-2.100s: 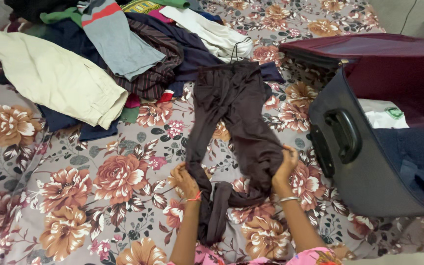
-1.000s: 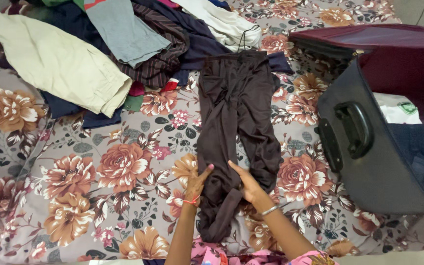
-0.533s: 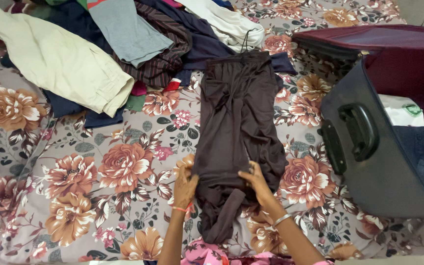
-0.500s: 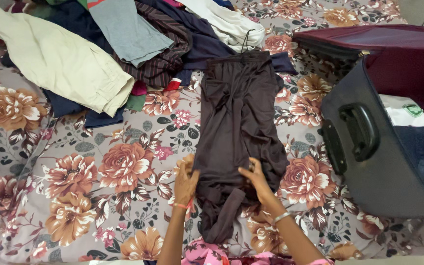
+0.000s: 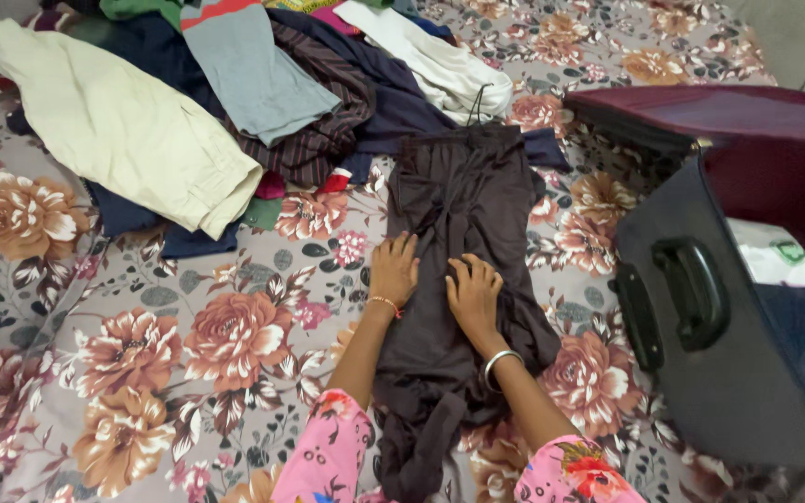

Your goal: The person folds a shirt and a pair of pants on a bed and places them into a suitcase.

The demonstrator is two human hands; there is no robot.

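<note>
— Both your hands have slid up the garment since half a second ago; they were down near its lower bunch, pinching cloth, and now sit at mid-length.

— Note the garment?

— Dark brown trousers (image 5: pixel 454 242), thin cloth, laid lengthwise on the floral bedsheet (image 5: pixel 142 354). Waistband at the far end, against the clothes pile (image 5: pixel 235 102). Upper part fairly flat with long creases; near end crumpled and twisted between your forearms.

— Edges, room?

— On your right, the open suitcase (image 5: pixel 701 363) stands near the trousers' right edge, with a narrow strip of sheet between. On your left, a wide stretch of sheet. Far side is crowded: cream garment (image 5: pixel 114 130), grey top (image 5: pixel 253 74), striped cloth (image 5: pixel 328 112), white piece (image 5: pixel 430 61).

— Fingers?

— Your left hand (image 5: pixel 393 270) lies palm down, fingers (image 5: pixel 401 247) spread and released, on the trousers' left edge, partly over the sheet. Your right hand (image 5: pixel 473 293) rests flat on the middle of the cloth, fingers slightly bent, gripping nothing. The cloth lies under both palms, hands just beside each other.
</note>
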